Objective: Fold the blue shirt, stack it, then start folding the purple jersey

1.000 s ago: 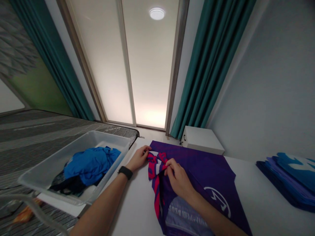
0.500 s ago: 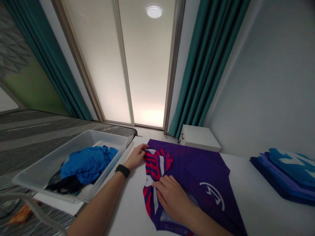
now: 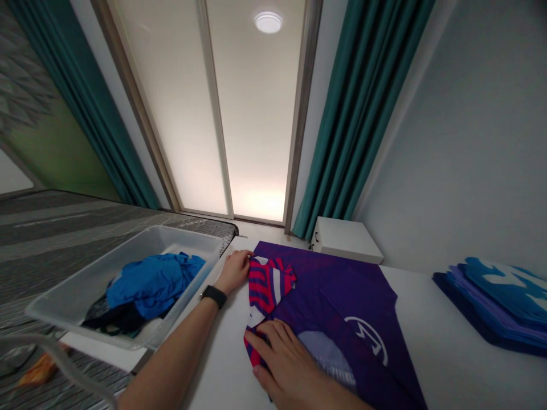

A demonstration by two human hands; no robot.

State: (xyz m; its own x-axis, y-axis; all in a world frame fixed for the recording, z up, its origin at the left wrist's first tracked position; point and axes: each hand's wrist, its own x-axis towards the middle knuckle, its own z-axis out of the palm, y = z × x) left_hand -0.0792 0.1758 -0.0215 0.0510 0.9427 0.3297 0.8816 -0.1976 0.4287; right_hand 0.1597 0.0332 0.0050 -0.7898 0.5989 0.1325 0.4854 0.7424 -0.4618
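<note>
A purple jersey (image 3: 342, 296) with white print lies spread on the white table (image 3: 431, 364). Its red, blue and white striped sleeve (image 3: 267, 285) is folded inward at the left. My left hand (image 3: 235, 270), with a black watch on its wrist, has its fingers curled on the far left edge of the sleeve. Nearer to me, my right hand (image 3: 282, 359) lies flat, fingers stretched out, pressing the jersey's left side.
A clear plastic bin (image 3: 85, 287) holding crumpled blue clothes (image 3: 149, 282) stands at the left. A stack of folded blue and purple garments (image 3: 496, 296) lies at the table's right. A small white cabinet (image 3: 346, 242) and teal curtains stand behind.
My right hand let go of the striped sleeve and slid toward me, flattening onto the jersey. The sleeve now lies folded over; my left hand stayed at its far edge.
</note>
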